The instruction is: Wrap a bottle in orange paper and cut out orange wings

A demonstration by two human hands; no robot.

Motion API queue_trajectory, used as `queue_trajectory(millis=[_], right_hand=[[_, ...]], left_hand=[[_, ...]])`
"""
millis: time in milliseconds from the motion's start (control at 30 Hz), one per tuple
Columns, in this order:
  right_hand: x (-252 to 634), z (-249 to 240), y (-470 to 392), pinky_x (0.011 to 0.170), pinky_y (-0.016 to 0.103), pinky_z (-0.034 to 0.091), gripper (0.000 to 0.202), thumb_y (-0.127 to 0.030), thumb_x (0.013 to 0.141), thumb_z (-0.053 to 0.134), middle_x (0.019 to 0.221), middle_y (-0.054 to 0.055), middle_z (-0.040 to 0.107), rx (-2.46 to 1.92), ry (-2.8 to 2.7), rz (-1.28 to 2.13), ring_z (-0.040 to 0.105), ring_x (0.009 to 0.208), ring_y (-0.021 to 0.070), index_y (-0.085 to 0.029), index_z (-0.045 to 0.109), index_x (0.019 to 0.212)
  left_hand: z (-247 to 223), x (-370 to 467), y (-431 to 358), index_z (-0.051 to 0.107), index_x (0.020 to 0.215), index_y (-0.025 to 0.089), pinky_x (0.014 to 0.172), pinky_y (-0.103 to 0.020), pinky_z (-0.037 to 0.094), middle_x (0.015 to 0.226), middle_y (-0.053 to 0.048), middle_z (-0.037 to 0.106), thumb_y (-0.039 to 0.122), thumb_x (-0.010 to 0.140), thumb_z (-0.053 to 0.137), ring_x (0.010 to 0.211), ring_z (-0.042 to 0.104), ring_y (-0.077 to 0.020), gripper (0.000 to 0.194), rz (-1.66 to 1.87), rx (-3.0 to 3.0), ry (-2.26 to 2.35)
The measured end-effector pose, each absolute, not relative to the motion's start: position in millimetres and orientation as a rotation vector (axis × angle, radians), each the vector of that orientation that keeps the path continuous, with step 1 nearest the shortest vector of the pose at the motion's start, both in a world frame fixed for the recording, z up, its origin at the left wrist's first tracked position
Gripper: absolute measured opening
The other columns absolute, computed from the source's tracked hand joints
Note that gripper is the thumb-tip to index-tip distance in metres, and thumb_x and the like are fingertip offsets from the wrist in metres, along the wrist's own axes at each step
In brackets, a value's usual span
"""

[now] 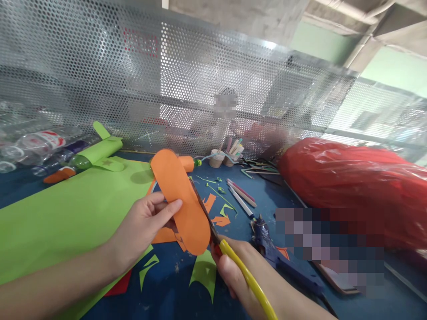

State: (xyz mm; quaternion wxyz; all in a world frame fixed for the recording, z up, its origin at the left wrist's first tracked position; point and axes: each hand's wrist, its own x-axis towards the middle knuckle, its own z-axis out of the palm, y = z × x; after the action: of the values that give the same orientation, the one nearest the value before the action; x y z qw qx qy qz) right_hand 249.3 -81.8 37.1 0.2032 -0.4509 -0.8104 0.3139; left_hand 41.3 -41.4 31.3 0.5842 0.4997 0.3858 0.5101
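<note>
An orange paper piece (pixel 183 204) shaped like a long oval with rounded ends is pinched in my left hand (pixel 153 218), thumb on top and fingers behind. My right hand (pixel 240 266) grips yellow-handled scissors (pixel 233 258). Their dark blades lie along the right edge of the orange piece; whether they cut into it I cannot tell. Under and left of my left hand spreads a large green paper sheet (pixel 66 213). Green and orange offcuts, such as a curved green scrap (pixel 204 271), lie on the blue table around my hands.
A blue hot glue gun (pixel 283 262) lies at right, near markers (pixel 242 202) and a red plastic bag (pixel 353 186). Plastic bottles (pixel 36 144), a green paper-wrapped bottle (pixel 100 151) and cups of pens (pixel 217 158) stand or lie along the perforated metal screen (pixel 133 80).
</note>
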Motion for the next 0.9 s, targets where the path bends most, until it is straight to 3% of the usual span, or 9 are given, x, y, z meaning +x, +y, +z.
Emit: queue_trajectory(millis=[467,900], right_hand=[[249.0,38.7,-82.6,0.052,0.025,0.032,0.069,-0.078,0.085,0.018,0.066,0.0,0.046,-1.26,-2.197,0.983,0.035,0.058,0.013,-0.018,0.051,0.075],[249.2,37.7,-80.2,0.048,0.024,0.022,0.064,-0.08,0.083,0.027,0.065,-0.003,0.035,-1.205,-2.113,1.076,0.027,0.058,0.0113,-0.019,0.042,0.07]], left_hand=[[30.4,39.9,-40.4,0.071,0.099,0.02,0.065,-0.027,0.056,0.085,-0.003,0.077,0.034,0.085,0.066,0.07,0.069,-0.017,0.021,1.176,1.177,0.896],[28.9,37.6,-39.2,0.07,0.102,0.02,0.069,-0.029,0.055,0.089,-0.003,0.077,0.034,0.085,0.065,0.067,0.066,-0.0152,0.022,1.178,1.163,0.881]])
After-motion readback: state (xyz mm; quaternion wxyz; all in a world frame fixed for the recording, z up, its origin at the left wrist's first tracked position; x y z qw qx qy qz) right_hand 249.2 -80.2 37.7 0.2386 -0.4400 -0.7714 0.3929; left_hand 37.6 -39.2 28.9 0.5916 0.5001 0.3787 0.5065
